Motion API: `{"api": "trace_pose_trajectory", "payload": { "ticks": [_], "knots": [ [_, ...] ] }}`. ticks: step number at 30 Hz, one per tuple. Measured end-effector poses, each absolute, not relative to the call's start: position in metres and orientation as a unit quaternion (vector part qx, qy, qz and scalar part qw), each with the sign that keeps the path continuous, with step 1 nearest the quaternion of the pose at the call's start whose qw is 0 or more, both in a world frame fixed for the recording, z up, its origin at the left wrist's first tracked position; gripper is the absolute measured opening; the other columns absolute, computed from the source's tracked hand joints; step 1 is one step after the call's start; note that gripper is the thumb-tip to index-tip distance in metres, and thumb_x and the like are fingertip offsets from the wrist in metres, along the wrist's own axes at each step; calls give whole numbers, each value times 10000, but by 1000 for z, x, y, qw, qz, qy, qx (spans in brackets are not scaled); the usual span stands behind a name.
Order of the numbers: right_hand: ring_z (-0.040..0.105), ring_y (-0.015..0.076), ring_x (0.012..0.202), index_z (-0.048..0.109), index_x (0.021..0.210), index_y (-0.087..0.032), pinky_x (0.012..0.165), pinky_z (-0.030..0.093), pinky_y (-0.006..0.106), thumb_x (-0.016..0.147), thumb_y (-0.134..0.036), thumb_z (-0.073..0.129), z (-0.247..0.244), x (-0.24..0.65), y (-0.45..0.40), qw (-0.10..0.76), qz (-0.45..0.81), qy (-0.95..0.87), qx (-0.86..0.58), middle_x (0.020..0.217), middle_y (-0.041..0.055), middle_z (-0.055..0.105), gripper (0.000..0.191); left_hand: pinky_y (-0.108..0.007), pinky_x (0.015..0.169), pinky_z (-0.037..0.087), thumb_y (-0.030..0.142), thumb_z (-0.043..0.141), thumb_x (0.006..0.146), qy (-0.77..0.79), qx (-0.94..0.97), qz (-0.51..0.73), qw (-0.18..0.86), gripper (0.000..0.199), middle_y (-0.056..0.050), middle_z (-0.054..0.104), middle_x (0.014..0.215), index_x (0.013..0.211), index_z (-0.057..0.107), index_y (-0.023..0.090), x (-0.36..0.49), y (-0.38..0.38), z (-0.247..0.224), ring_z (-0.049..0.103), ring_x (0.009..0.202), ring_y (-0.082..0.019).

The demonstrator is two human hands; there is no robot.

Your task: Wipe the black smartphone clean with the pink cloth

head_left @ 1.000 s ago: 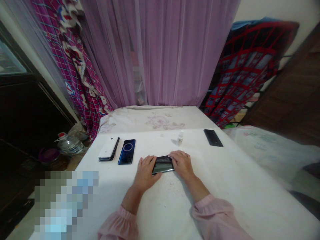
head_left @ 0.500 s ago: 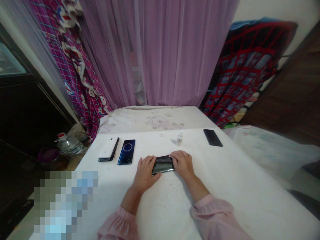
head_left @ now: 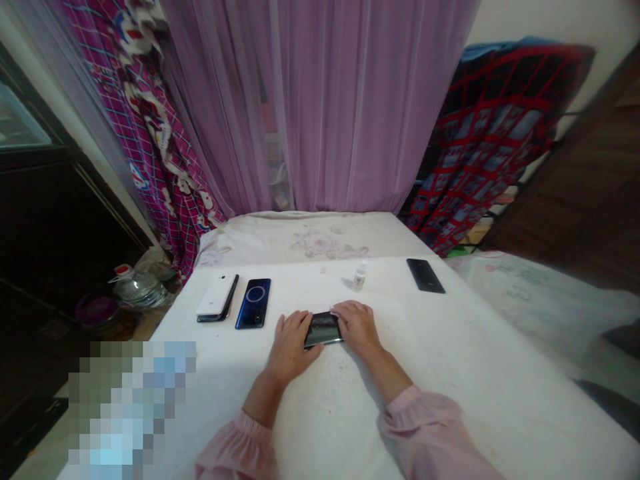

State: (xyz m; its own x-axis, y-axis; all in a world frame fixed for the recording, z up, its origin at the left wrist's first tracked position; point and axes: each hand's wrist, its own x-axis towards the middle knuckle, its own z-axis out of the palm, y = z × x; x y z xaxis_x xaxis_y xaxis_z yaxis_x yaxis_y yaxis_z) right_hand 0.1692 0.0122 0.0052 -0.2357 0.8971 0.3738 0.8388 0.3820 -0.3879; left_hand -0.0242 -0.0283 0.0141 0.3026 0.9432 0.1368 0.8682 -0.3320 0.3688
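Note:
A dark, glossy phone (head_left: 323, 329) lies crosswise on the white-covered table between my hands. My left hand (head_left: 291, 343) is closed around its left end, the thumb at the near edge and the fingers at the far edge. Over the right part of the phone, my right hand (head_left: 358, 327) rests with its fingers bent and pressed together. Whatever may be under those fingertips is hidden. A small white bottle (head_left: 359, 277) stands upright just beyond my right hand. To the left of my left hand lies a blue phone (head_left: 253, 304) with a ring on its back.
Farther left, a white phone (head_left: 218, 297) rests on top of a dark one. Another black phone (head_left: 425, 275) lies at the right back. A small pale piece (head_left: 323, 270) sits near the cloth's fold. A large clear bottle (head_left: 140, 288) stands beyond the table's left edge.
My right hand has slid a little to the left over the phone, covering more of it. My left hand and the phone have stayed in place.

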Motion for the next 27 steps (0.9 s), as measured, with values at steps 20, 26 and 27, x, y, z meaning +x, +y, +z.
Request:
{"api": "trace_pose_trajectory", "payload": {
  "ticks": [20, 26, 27],
  "knots": [
    [546, 204, 961, 733, 985, -302, 826, 381, 346, 848, -110, 532, -1, 193, 9, 308, 52, -761, -569, 1012, 28, 684, 310, -525, 1148, 157, 353, 640, 810, 547, 811, 124, 165, 717, -158, 326, 1518, 1437, 355, 156, -41, -19, 14, 266, 1410, -295],
    [584, 195, 944, 730, 983, -285, 823, 441, 342, 843, -102, 513, -5, 207, 4, 328, 80, -779, -528, 997, 28, 703, 316, -529, 1146, 162, 359, 657, 807, 515, 822, 156, 188, 695, -123, 385, 1492, 1429, 382, 211, -60, -15, 8, 279, 1406, -286],
    [591, 196, 943, 727, 990, -280, 826, 452, 344, 849, -117, 514, -5, 210, 2, 334, 87, -781, -521, 995, 33, 706, 303, -526, 1147, 161, 352, 661, 803, 514, 821, 159, 191, 696, -117, 391, 1490, 1427, 385, 216, -62, -15, 8, 283, 1404, -283]
  ]
}}
